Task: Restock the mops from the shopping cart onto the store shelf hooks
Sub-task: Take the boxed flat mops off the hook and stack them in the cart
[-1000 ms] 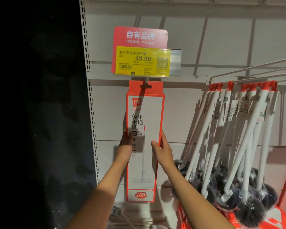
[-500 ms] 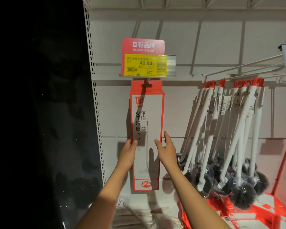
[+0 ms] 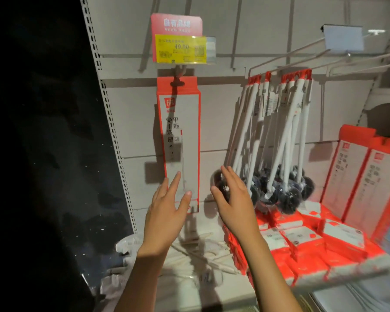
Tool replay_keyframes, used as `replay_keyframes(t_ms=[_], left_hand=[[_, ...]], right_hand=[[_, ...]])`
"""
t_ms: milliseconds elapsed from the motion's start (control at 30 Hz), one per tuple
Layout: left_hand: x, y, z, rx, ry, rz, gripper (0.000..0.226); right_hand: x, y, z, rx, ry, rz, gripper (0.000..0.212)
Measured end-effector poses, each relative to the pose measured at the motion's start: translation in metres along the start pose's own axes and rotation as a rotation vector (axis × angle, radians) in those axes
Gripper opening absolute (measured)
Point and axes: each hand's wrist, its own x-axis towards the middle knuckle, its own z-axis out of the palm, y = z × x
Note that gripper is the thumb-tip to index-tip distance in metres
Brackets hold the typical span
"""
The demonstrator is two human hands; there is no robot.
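Hung plumb on the hook point(image 3: 178, 74) by the slot in its red top: one boxed mop point(image 3: 182, 140), long axis straight up and down, flat against the back panel under the yellow price tag point(image 3: 180, 49). Looked tall and narrow, white face with red edges, dark printed characters near the top and a thin drawing of a mop down the middle.

Left hand point(image 3: 167, 208) up in front of the box's bottom end, fingers spread and straight, gripped nothing; could not tell whether the fingertips touched the card. Right hand point(image 3: 232, 199) just right of the box, apart from it, fingers loose and spread, likewise held nothing.

Judged this box as placed, with both hands free for the next. More boxes point(image 3: 358, 176) of the same kind leaned upright far to the right, well apart from both hands, nearer the right one; would call for a reach rightward past the hanging brushes point(image 3: 277, 136). No cart in view, so could not say which way it lay. Risk, as judged: knocking the brushes on that reach.
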Motion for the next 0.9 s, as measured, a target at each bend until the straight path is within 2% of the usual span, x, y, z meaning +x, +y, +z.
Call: replay_keyframes(t_ms=[467,667,900], left_hand=[[-0.117,0.049,0.073,0.034,-0.180,0.103,0.067],[-0.172,0.110,0.119,0.031,-0.297,0.205,0.070],[-0.259,0.214,0.200,-0.057,-0.420,0.356,0.078]], right_hand=[[-0.147,0.034,-0.105,-0.224,0.099,0.192,0.069],[-0.206,0.059,-0.182,-0.255,0.151,0.280,0.058],[-0.308,0.087,-0.319,-0.348,0.251,0.446,0.057]])
